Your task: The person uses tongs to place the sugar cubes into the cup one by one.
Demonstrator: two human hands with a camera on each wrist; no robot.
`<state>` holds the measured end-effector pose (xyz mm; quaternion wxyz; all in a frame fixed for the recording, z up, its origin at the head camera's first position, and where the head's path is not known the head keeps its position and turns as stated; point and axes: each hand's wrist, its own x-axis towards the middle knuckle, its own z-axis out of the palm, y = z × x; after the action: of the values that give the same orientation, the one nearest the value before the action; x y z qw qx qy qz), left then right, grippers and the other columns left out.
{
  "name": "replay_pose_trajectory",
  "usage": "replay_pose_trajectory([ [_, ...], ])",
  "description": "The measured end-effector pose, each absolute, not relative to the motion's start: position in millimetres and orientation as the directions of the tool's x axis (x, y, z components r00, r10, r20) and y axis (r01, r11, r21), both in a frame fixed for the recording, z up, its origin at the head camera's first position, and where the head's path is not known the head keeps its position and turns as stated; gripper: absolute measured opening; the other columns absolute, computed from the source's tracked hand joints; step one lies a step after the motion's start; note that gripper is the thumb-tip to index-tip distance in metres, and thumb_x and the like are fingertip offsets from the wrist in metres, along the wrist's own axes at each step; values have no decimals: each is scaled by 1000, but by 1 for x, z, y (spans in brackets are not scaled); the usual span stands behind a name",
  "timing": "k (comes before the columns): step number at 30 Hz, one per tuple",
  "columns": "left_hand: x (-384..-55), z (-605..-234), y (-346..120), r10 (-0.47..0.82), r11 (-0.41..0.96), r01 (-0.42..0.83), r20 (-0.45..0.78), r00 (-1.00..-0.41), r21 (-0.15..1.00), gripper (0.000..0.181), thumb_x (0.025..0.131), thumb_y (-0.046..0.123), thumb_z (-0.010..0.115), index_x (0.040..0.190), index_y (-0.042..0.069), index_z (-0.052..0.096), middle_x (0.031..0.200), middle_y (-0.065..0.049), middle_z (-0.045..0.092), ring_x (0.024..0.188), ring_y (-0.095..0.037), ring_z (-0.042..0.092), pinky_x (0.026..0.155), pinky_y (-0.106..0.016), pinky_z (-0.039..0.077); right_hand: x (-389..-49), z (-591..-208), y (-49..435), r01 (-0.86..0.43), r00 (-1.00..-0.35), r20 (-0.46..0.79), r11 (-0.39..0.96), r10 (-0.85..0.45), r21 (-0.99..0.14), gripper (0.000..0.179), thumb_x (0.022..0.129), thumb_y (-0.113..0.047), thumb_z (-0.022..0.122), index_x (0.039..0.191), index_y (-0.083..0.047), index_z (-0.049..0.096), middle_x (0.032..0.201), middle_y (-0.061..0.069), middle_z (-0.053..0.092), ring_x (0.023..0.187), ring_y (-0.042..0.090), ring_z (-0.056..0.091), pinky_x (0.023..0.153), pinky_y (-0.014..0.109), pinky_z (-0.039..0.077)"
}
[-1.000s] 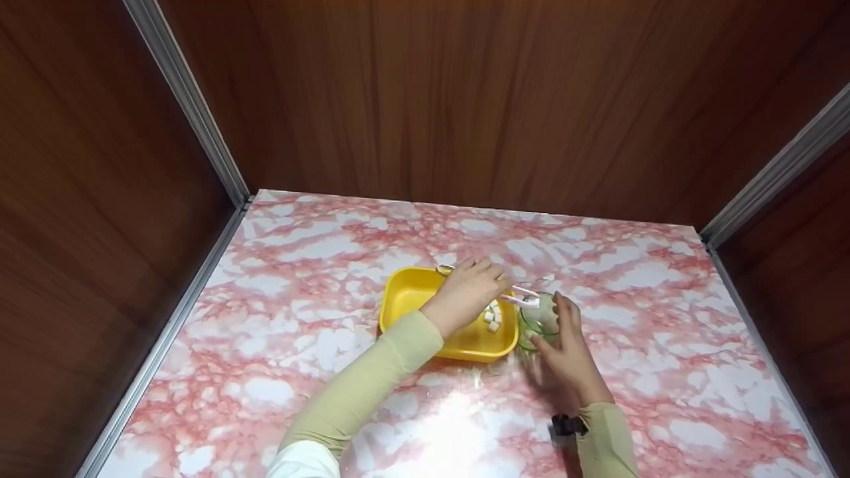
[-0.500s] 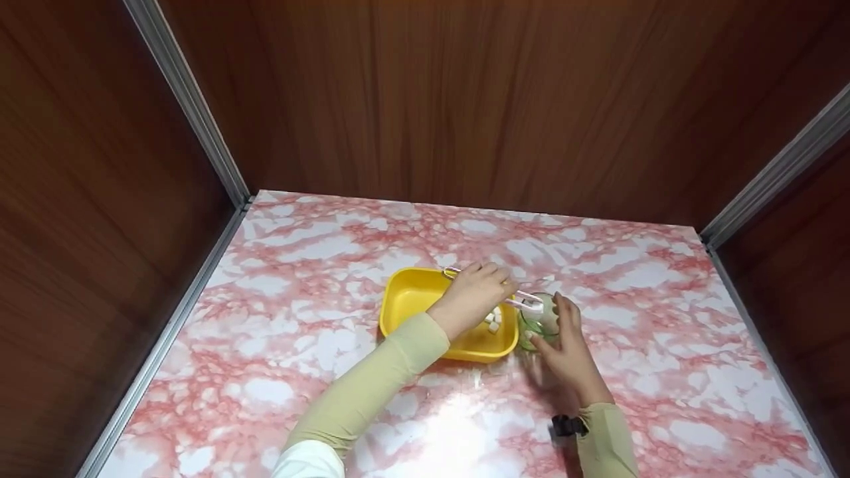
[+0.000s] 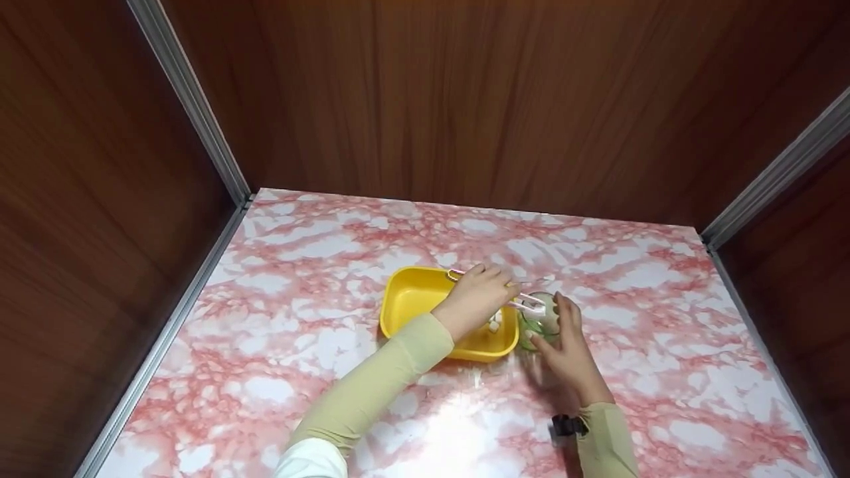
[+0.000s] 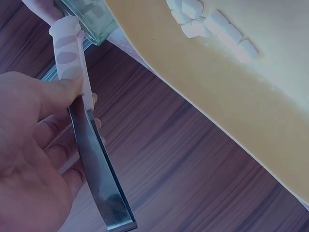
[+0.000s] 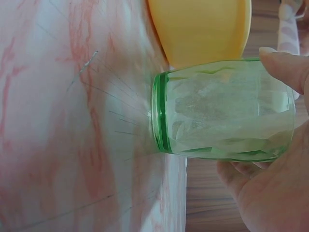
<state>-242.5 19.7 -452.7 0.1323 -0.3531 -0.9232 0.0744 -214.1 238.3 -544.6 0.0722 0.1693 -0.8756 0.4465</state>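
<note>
My left hand [image 3: 475,299] grips a pair of metal tongs [image 4: 99,159] with pale, hole-patterned tips between thumb and fingers. In the head view the tips lie over the mouth of a green-tinted clear glass [image 5: 217,111]; whether they pinch a cube is too small to tell. My right hand [image 3: 568,342] holds the upright glass near its rim, thumb on one side and fingers on the other. Left of the glass stands a yellow tub [image 3: 412,299], partly under my left hand. Small white cubes [image 4: 217,24] lie inside, mostly hidden in the head view.
A red-and-white marbled tabletop [image 3: 319,279] carries everything. Brown wood-look panels [image 3: 425,99] rise behind and at both sides, joined by metal corner strips [image 3: 192,99]. A black strap piece [image 3: 568,425] sits at my right wrist.
My left hand has shifted slightly right with the tongs, bringing their tips farther over the glass. My right hand and the glass have stayed in place.
</note>
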Motion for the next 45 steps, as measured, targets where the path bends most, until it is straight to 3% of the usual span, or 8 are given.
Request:
replay_pose_trajectory([
  [13,-242,-453,19,659,750,628,156,-736,-208,51,88,9,65,134,29,56,135,4,53,128,-18,43,105,-38,33,-214,-544,238,-355,-935,274,560,-226,-749,86,85,-9,71,151,-2,16,147,21,19,123,48,34,97,59,35],
  [20,-241,-454,18,649,760,629,132,-749,-167,57,83,10,72,134,28,56,139,2,49,131,-18,40,106,-39,32,-212,-544,238,-340,-940,262,562,-217,-754,87,85,-14,71,152,-7,15,148,19,19,123,49,35,97,60,34],
  [32,-241,-455,18,650,759,625,153,-744,-184,49,85,14,71,130,27,59,132,2,54,124,-18,45,102,-38,36,-213,-544,238,-337,-941,259,562,-216,-756,86,85,-10,71,152,-6,17,146,19,20,123,46,35,96,58,35],
  [45,-240,-452,16,646,763,627,137,-751,-161,60,80,15,76,135,26,55,136,1,51,127,-19,42,104,-39,35,-214,-545,237,-342,-940,268,559,-212,-756,86,85,-10,71,152,-5,17,147,18,20,123,45,35,99,57,32],
])
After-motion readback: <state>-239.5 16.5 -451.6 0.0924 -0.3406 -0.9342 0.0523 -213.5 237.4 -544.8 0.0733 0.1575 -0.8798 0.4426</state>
